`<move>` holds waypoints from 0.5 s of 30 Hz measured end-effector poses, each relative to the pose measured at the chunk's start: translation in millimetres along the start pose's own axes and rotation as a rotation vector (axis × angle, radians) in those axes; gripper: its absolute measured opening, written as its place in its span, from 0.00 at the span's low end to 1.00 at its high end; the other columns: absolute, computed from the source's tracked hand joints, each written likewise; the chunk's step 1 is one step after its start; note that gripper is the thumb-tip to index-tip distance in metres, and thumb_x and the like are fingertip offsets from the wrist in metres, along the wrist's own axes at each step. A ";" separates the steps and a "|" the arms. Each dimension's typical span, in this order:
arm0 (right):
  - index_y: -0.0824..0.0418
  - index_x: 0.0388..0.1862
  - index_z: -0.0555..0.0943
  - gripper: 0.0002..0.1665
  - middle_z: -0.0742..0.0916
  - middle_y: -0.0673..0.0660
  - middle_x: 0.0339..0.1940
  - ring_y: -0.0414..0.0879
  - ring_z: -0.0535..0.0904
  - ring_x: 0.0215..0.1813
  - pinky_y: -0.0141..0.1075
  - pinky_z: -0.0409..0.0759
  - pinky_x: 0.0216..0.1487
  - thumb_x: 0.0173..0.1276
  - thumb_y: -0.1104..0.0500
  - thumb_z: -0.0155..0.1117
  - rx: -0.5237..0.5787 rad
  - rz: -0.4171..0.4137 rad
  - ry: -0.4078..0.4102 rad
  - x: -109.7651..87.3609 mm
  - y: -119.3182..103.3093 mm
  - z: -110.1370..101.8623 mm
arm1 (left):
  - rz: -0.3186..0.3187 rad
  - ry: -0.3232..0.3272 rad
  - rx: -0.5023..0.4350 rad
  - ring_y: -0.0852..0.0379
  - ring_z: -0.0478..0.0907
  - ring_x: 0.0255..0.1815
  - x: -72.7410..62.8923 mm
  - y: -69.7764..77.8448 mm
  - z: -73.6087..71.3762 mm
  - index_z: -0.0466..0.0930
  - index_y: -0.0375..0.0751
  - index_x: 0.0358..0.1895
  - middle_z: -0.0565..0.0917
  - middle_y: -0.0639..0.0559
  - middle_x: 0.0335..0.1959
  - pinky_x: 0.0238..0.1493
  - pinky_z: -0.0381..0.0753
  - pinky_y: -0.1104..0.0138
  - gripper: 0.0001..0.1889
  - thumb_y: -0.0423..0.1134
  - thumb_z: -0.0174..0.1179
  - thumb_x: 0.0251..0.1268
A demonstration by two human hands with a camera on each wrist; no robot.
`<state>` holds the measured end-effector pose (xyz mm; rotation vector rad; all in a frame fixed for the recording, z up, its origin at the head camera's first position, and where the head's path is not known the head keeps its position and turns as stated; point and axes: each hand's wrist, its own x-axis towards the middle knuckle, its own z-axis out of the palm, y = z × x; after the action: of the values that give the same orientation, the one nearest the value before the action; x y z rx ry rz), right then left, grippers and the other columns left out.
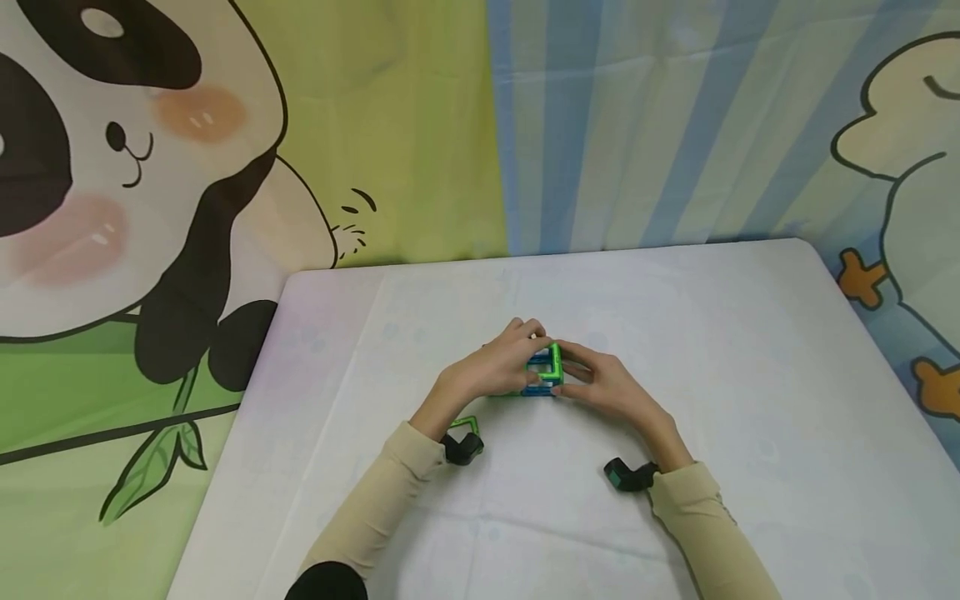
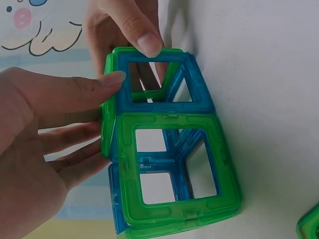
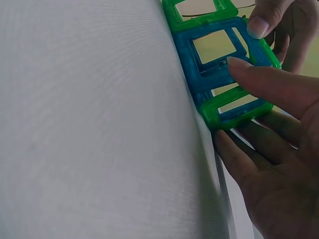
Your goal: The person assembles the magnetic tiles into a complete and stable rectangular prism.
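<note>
A hollow structure of green and blue magnetic tiles [image 1: 557,363] stands on the white table, made of square frames joined at their edges. My left hand [image 1: 504,360] comes over it from the left. In the left wrist view, the left thumb [image 2: 113,78] lies on a green tile at the top, with the fingers behind it. My right hand [image 1: 609,385] holds the structure's right end. The right wrist view shows the right thumb [image 3: 240,63] on a blue tile [image 3: 187,55] and the fingers around a green one [image 3: 212,117]. Part of the structure is hidden behind the left hand.
A loose green tile [image 1: 474,423] lies on the table [image 1: 540,517] close to the left wrist, partly covered by a black wrist camera [image 1: 463,448]. Another black camera [image 1: 630,475] sits at the right wrist. Printed curtains [image 1: 420,125] hang behind the table's far edge.
</note>
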<state>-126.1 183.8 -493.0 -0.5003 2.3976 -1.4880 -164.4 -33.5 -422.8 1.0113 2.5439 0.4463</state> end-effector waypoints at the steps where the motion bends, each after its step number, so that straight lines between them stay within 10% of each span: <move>1: 0.62 0.80 0.63 0.46 0.68 0.66 0.80 0.63 0.74 0.72 0.51 0.76 0.69 0.68 0.61 0.73 0.003 0.004 -0.001 -0.1 -0.1 -0.2 | -0.002 0.003 -0.004 0.51 0.65 0.65 -0.6 -0.1 0.3 0.71 0.42 0.74 0.71 0.48 0.69 0.61 0.78 0.60 0.29 0.39 0.66 0.71; 15: 0.62 0.79 0.66 0.44 0.71 0.67 0.78 0.65 0.75 0.72 0.50 0.77 0.68 0.66 0.60 0.75 0.013 0.033 0.018 2.4 5.3 1.2 | -0.008 0.243 -0.072 0.49 0.64 0.72 -57.9 -12.0 -5.0 0.73 0.41 0.72 0.72 0.48 0.69 0.67 0.77 0.56 0.30 0.44 0.67 0.71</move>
<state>-128.6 184.0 -498.4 -0.4451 2.3963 -1.4992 -134.5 -83.4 -410.9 0.9722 2.7200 0.6915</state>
